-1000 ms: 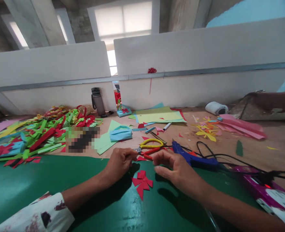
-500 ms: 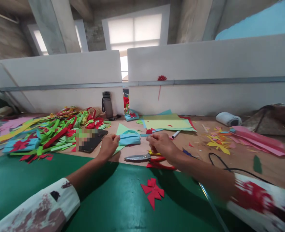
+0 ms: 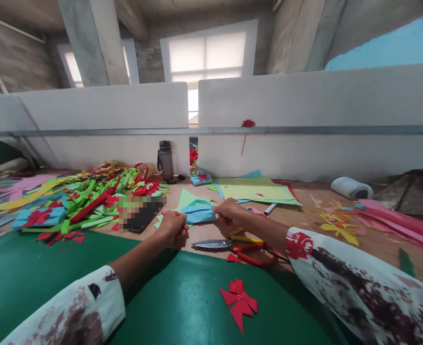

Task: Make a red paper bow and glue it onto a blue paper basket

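A light blue folded paper bag (image 3: 199, 214), small and flat, is stretched between my two hands. My left hand (image 3: 172, 228) pinches its left end, fingers curled. At the right end, my right hand (image 3: 228, 211) closes on the same piece, thumb and forefinger together. Scissors (image 3: 213, 245) with red and yellow handles lie just below, blades pointing left. A light green paper sheet (image 3: 187, 197) sits behind the blue piece. Closer to me, a red cut-paper flower (image 3: 239, 302) rests on the green mat (image 3: 175, 297).
Left of my hands lie a black phone (image 3: 144, 218) and a heap of green and red paper strips (image 3: 99, 191). Yellow sheets (image 3: 254, 189), a white marker (image 3: 269, 209) and a dark bottle (image 3: 165, 160) are farther back. Pink paper (image 3: 400, 220) lies to the right.
My right hand has come left onto the bag's right end; earlier it held a narrow blue strip beside it. My left hand still grips the left end. The view has shifted slightly.
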